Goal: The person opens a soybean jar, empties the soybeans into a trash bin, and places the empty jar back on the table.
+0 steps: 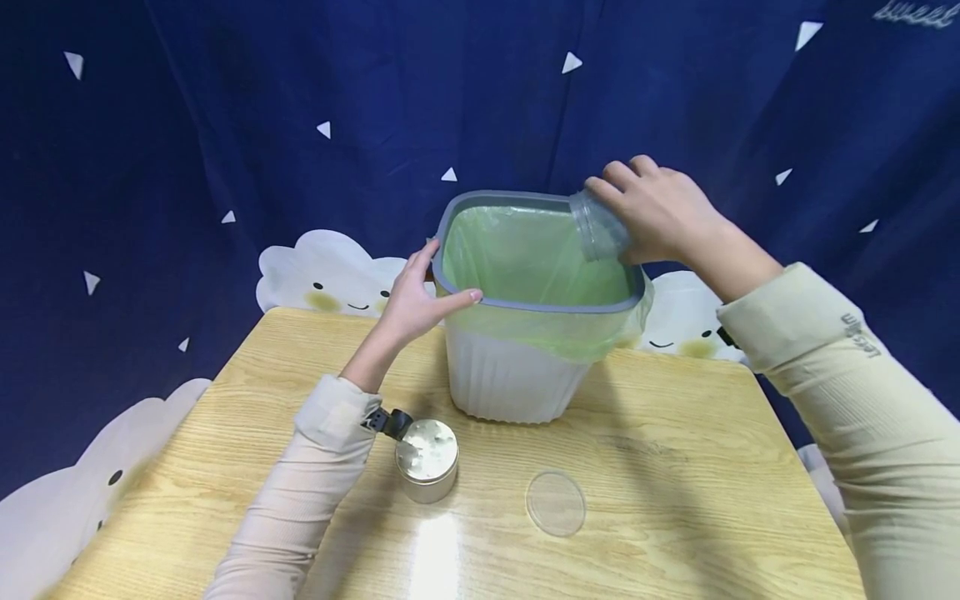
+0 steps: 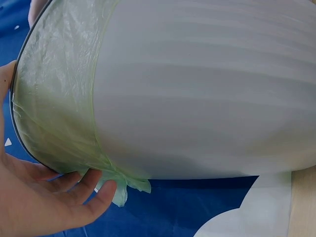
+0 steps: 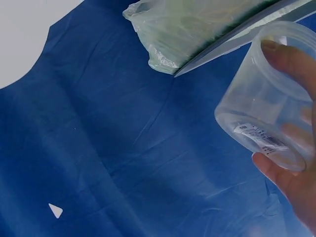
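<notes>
Within the right hand (image 1: 663, 208), fingers and thumb curled round its wall, a clear plastic cup (image 1: 597, 229) is tilted, its mouth toward the bin. Just left of and below that grip, a pale green liner (image 1: 517, 254) lines the white bin (image 1: 510, 379) and folds over its grey rim (image 1: 540, 306). Across the opening from the grip, the left hand (image 1: 416, 300) rests spread at the rim's left corner. Farther out, nearer the person, a silver tin (image 1: 427, 467) and a clear round lid (image 1: 556, 503) sit on the wooden table (image 1: 667, 533).
</notes>
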Demonstrator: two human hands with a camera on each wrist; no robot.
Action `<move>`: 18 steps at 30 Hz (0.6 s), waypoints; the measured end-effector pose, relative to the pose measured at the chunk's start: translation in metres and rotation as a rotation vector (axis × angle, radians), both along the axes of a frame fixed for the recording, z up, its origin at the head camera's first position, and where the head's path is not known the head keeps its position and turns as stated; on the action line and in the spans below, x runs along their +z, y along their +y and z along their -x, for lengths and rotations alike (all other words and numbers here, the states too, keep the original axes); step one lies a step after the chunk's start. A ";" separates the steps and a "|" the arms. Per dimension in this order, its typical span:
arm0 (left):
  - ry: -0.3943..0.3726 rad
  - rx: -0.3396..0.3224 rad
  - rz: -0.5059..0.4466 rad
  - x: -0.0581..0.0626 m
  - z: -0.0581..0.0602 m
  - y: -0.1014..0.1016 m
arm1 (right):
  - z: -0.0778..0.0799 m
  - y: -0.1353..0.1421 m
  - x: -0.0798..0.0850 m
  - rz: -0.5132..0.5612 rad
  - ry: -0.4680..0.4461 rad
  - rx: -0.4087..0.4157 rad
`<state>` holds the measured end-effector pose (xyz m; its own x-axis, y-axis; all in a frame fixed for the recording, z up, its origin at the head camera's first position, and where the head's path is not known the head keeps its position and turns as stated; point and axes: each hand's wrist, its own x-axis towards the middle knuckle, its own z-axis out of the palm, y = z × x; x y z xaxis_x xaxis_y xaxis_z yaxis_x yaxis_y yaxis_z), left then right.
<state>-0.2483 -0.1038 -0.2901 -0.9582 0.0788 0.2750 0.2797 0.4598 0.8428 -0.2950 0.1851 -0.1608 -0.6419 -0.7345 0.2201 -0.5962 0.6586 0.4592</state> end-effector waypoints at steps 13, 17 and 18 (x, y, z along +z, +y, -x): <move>0.004 0.000 -0.004 0.000 0.000 0.000 | -0.001 0.008 -0.004 0.108 0.011 -0.007; 0.007 -0.001 0.000 0.000 0.000 0.000 | 0.001 0.011 -0.007 0.054 0.012 0.040; 0.006 0.000 -0.001 0.000 0.000 0.001 | 0.001 0.012 -0.008 0.051 0.024 0.053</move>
<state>-0.2483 -0.1033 -0.2900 -0.9565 0.0788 0.2808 0.2848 0.4584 0.8418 -0.2962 0.1969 -0.1687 -0.5967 -0.7547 0.2727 -0.6199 0.6493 0.4405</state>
